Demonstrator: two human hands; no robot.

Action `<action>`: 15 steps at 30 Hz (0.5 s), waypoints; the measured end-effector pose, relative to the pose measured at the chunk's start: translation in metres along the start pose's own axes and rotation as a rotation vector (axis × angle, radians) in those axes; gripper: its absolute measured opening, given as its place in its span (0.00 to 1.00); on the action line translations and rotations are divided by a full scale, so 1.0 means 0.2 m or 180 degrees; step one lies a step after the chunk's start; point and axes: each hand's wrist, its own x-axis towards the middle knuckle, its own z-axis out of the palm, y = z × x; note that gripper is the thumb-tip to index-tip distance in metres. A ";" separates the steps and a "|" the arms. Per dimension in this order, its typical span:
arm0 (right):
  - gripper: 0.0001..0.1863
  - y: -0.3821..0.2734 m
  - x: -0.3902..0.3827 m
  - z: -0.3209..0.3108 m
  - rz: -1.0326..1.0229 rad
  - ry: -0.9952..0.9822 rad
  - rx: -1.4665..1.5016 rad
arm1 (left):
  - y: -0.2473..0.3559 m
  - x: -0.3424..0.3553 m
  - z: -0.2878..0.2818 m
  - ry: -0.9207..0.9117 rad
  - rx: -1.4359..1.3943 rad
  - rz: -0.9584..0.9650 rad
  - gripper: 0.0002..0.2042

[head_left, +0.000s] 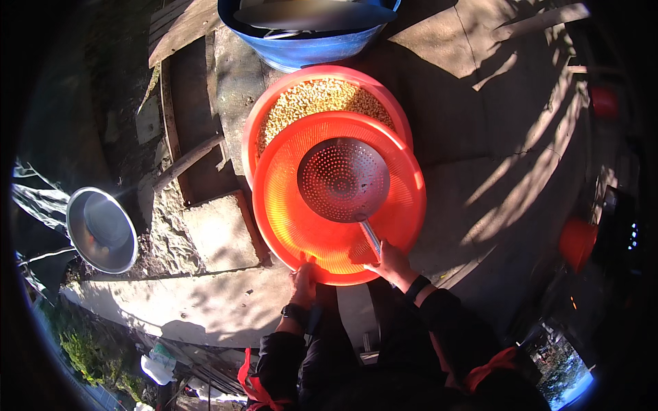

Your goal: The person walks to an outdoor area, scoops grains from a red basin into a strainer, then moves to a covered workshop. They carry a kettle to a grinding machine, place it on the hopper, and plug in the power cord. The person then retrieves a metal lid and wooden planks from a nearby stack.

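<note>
Out in front of the body, a round orange strainer basket (281, 205) with perforated walls. Over its inside, a perforated metal skimmer (343, 179), handle slanting to the basket's near rim, right of centre — wrapped there by the right hand (392, 264), closed on the handle. At the near rim, left of centre, the left hand (303, 282), curled onto the edge and gripping it. Partly covered by the basket's far rim, a red basin (252, 137) of yellow kernels (322, 96); beyond, a blue tub (308, 51). Left of the basket, a square slab (219, 236) near its rim, limiting room there; well apart leftward, a metal bowl (103, 253). Right of the basket, broad ground (507, 164) striped with shadow — farther out, a red container (578, 243).
</note>
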 end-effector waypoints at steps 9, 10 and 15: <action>0.24 0.12 -0.10 -0.11 -0.0277 -0.0637 0.1342 | 0.15 -0.31 -0.02 0.0229 -0.0626 -0.0571 0.17; 0.24 0.13 -0.12 -0.17 -0.0459 -0.0784 0.1867 | 0.17 -0.31 0.02 0.0267 -0.0654 -0.0494 0.17; 0.22 -0.03 -0.27 -0.61 0.0132 -0.1884 0.2824 | 0.20 -0.30 0.13 0.0114 -0.0738 -0.0228 0.17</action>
